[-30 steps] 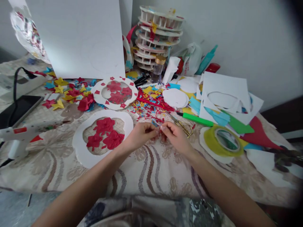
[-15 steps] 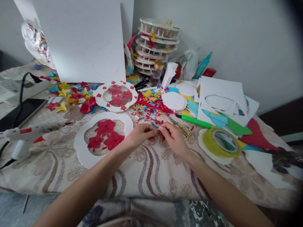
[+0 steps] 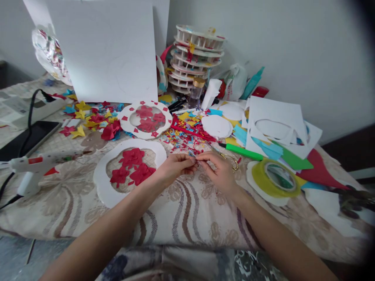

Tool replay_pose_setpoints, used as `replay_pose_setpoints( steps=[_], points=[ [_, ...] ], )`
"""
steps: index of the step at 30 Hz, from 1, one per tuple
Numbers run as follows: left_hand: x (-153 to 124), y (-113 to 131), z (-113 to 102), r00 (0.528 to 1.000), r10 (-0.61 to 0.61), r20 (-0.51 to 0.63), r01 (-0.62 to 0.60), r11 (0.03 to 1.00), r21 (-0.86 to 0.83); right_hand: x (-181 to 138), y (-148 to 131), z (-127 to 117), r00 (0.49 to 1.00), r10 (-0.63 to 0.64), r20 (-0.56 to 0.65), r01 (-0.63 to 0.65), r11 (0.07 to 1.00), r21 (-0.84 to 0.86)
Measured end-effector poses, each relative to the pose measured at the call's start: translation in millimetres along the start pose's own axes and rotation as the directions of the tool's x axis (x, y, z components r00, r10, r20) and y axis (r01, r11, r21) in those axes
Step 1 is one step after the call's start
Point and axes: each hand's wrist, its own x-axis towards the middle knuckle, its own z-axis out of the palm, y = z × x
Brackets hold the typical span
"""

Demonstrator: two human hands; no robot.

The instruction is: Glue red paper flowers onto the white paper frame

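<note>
My left hand (image 3: 178,168) and my right hand (image 3: 216,168) meet above the front of the patterned tablecloth, fingertips pinched together. Whatever they pinch is too small to make out. Left of my hands lies a white scalloped frame (image 3: 102,183) with red paper flowers (image 3: 131,157) showing in its opening. Gold-handled scissors (image 3: 234,162) rest just beyond my right hand, partly hidden by it. Tiny coloured paper scraps (image 3: 178,140) are scattered behind my fingers. A second white frame (image 3: 124,125), dotted with red pieces, lies farther back.
On the left are a hot glue gun (image 3: 29,171) and a black phone (image 3: 32,136) with a cable. To the right lie a yellow tape roll (image 3: 258,179), a green cutter (image 3: 243,151) and white paper sheets (image 3: 275,107). A tiered white stand (image 3: 199,52) and large white board (image 3: 108,50) stand behind.
The view has shifted slightly, so things sit a little farther right. My right-hand fingers have changed their bend at the pinch; both hands stay together in the same place.
</note>
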Motion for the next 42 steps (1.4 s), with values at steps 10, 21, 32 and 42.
replay_pose_setpoints(
  steps=[10,21,32,42],
  points=[
    [0,0,-1,1.0,0.018,-0.005,-0.018,0.999,-0.034,-3,8,-2,0.99,-0.127,0.066,0.133,0.987,-0.088],
    [0,0,1,1.0,-0.012,0.005,0.012,0.999,-0.05,-4,14,-3,0.99,-0.125,0.073,0.129,0.99,-0.056],
    [-1,2,3,0.998,-0.066,0.012,0.067,0.995,-0.072,-4,13,-3,0.993,-0.112,0.046,0.114,0.993,-0.031],
    [-3,3,4,0.997,-0.075,0.008,0.075,0.995,-0.061,-4,12,-3,0.99,-0.124,0.072,0.126,0.992,-0.024]
  ],
)
